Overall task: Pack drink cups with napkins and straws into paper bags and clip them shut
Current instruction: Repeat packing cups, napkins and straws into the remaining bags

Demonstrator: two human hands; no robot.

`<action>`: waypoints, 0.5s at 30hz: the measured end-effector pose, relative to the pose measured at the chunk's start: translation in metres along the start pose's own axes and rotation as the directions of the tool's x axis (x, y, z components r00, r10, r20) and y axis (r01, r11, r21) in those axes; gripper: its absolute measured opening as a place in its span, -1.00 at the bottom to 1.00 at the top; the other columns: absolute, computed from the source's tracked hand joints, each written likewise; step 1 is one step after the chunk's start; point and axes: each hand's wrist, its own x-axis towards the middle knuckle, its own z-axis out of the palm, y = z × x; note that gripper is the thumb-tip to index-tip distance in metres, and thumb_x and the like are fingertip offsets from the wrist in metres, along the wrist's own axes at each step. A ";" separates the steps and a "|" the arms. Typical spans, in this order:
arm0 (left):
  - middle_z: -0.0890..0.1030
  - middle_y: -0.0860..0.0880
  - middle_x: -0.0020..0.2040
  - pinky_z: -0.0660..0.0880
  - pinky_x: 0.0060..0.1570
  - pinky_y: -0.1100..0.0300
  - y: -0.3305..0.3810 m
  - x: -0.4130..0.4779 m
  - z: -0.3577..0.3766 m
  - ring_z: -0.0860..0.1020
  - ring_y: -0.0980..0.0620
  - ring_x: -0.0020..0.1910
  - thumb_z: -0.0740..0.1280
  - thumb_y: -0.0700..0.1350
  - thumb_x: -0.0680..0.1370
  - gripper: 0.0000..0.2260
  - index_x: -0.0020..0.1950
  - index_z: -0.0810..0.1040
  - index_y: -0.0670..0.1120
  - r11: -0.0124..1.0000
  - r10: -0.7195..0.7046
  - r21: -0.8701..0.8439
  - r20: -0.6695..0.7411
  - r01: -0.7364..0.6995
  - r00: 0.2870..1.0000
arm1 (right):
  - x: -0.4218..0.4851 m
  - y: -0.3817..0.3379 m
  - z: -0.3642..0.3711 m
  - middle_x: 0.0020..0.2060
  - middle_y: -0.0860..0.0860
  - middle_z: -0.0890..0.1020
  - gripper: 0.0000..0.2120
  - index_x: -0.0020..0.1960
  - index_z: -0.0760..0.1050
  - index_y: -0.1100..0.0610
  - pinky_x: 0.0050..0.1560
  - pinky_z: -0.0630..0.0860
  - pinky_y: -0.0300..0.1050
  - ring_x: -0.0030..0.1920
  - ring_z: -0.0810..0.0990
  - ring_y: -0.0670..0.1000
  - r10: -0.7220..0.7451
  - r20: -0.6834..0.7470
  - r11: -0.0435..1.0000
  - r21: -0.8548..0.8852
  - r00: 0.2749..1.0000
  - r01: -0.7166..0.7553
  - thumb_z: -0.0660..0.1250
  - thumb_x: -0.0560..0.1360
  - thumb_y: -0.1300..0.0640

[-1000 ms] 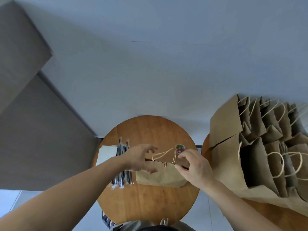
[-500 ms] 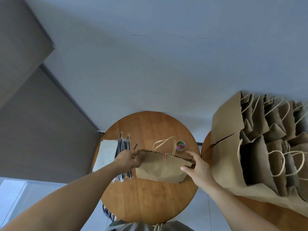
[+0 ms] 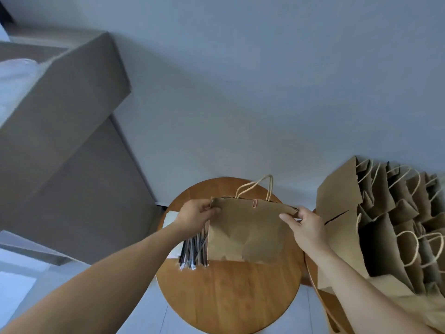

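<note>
A brown paper bag with twine handles hangs above the round wooden table, its top edge closed by a pink paper clip. My left hand pinches the bag's top left corner. My right hand pinches the top right corner. A bundle of wrapped straws lies on the table under the bag's left side, beside white napkins. The cup inside the bag is hidden.
A row of several standing brown paper bags fills the second table on the right, close to my right arm. A grey sofa stands at the left. Pale floor lies beyond the tables.
Both hands took hold of the clipped bag's top corners and lifted it off the table toward me. The clip tub on the table is now hidden behind the bag.
</note>
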 end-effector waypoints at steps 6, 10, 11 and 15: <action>0.71 -0.06 -0.03 0.55 -0.04 0.16 0.026 -0.038 -0.081 0.65 -0.04 -0.08 0.35 -0.06 0.61 -0.81 0.12 0.66 -0.14 0.984 0.090 -0.141 -0.149 -0.111 0.985 | -0.003 -0.103 0.016 -0.18 -0.11 0.68 -0.94 -0.07 0.59 0.01 -0.22 0.43 -0.50 -0.25 0.59 -0.30 -0.086 -0.196 0.971 0.205 0.977 0.126 0.42 0.52 0.16; 0.69 0.03 0.01 0.50 -0.06 0.31 0.041 -0.067 -0.140 0.62 0.04 0.01 0.32 -0.03 0.62 -0.83 0.08 0.64 -0.08 0.958 0.149 -0.198 -0.275 -0.207 0.950 | -0.011 -0.177 0.030 -0.17 -0.08 0.65 -0.93 0.02 0.60 0.12 -0.20 0.40 -0.55 -0.20 0.59 -0.25 -0.161 -0.282 0.945 0.233 0.946 0.231 0.40 0.54 0.17; 0.69 0.03 -0.02 0.51 -0.09 0.30 0.045 -0.074 -0.153 0.63 0.04 -0.01 0.32 -0.02 0.62 -0.82 0.06 0.65 -0.08 0.952 0.157 -0.201 -0.324 -0.230 0.933 | -0.014 -0.195 0.034 -0.19 -0.10 0.64 -0.93 0.02 0.59 0.13 -0.21 0.40 -0.56 -0.21 0.59 -0.26 -0.183 -0.305 0.937 0.232 0.934 0.260 0.40 0.54 0.17; 0.71 -0.01 -0.10 0.57 -0.12 0.18 0.064 -0.108 -0.206 0.66 -0.02 -0.08 0.34 0.01 0.61 -0.80 -0.02 0.66 -0.08 0.912 0.188 -0.233 -0.490 -0.336 0.851 | -0.028 -0.262 0.048 -0.23 -0.20 0.61 -0.96 -0.07 0.55 0.06 -0.24 0.39 -0.55 -0.27 0.56 -0.38 -0.275 -0.382 0.895 0.234 0.882 0.380 0.40 0.54 0.16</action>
